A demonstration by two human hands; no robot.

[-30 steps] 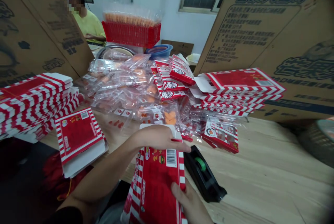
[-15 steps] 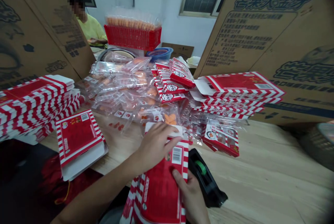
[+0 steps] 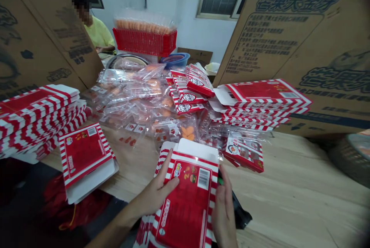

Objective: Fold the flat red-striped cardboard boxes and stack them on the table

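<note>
Your left hand [image 3: 157, 196] and right hand [image 3: 224, 207] clasp a red box [image 3: 187, 201] from opposite sides. A tape dispenser [image 3: 241, 213] lies on the worktop [image 3: 291, 190], partly behind your right hand

Tape dispenser [image 3: 243, 214] is partly hidden behind right hand [image 3: 224, 207], striped box stack [image 3: 37, 115] cut by left edge, carton [image 3: 268, 40] small print blurred.

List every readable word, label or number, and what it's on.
"盒装": right cardboard carton, top.
"芒果大金牙": same carton, below.
"芒果": same carton, lower, rest unclear.
"2", apparently: held striped box.
Too small or blurred: barcode digits, fine print, left carton, window box.
</note>
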